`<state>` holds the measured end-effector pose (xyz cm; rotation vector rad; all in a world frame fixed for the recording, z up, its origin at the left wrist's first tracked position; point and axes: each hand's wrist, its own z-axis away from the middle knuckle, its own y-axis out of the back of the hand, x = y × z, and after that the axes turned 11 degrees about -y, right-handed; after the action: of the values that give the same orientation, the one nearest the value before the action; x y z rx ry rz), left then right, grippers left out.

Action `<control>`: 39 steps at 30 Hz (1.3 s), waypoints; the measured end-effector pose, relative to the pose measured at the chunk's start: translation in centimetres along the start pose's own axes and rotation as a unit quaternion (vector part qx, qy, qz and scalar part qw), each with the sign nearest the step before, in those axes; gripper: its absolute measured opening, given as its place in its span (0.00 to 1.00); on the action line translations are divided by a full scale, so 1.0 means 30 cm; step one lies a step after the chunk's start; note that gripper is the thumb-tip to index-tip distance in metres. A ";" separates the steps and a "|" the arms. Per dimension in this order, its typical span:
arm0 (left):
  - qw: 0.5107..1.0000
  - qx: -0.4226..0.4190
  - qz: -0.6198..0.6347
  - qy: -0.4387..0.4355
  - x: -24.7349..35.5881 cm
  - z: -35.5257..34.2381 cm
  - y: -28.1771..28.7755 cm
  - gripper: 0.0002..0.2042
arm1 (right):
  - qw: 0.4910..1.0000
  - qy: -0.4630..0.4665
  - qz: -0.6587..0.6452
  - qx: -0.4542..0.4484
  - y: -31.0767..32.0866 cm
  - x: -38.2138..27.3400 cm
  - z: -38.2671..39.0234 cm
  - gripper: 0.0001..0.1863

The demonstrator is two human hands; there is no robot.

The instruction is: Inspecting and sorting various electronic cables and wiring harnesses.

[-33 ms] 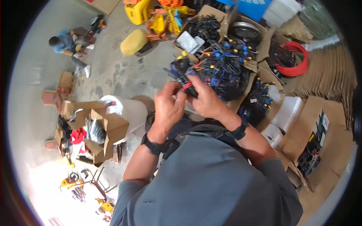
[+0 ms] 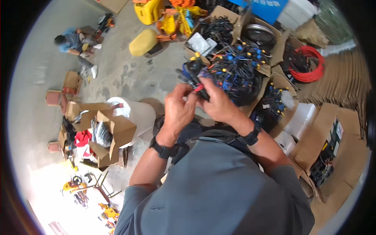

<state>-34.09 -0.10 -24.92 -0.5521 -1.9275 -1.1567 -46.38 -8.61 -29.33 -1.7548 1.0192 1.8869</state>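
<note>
A bundle of black cables (image 2: 190,78) with a red band round it is held in front of my chest, its dark ends pointing away from me. My left hand (image 2: 179,107) has its fingers curled and pinched at the near left side of the bundle. My right hand (image 2: 216,102) grips it from the right, thumb pointing forward along it. Just beyond both hands lies a heap of tangled black and blue cables (image 2: 239,78) with yellow and blue connectors, in cardboard.
A seated co-worker (image 2: 72,41) is at upper left, near yellow plastic parts (image 2: 149,11). Cartons (image 2: 123,131) and a white drum (image 2: 139,113) stand left. To the right are a red hose coil (image 2: 313,74), stacked flat cardboard (image 2: 340,74) and opened boxes (image 2: 348,156).
The whole view has shifted slightly right, as if my head moved. My hands stay on the bundle, with very little change in their grip.
</note>
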 end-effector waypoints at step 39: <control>0.854 0.002 0.503 0.137 -0.085 -0.014 0.125 0.14 | 0.771 -0.194 -0.549 -0.257 0.143 0.240 -0.112 0.50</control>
<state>-29.81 1.44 -24.91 -1.1377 -1.0949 -0.4870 -48.15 -15.36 -35.07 -1.4941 -0.6781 1.5773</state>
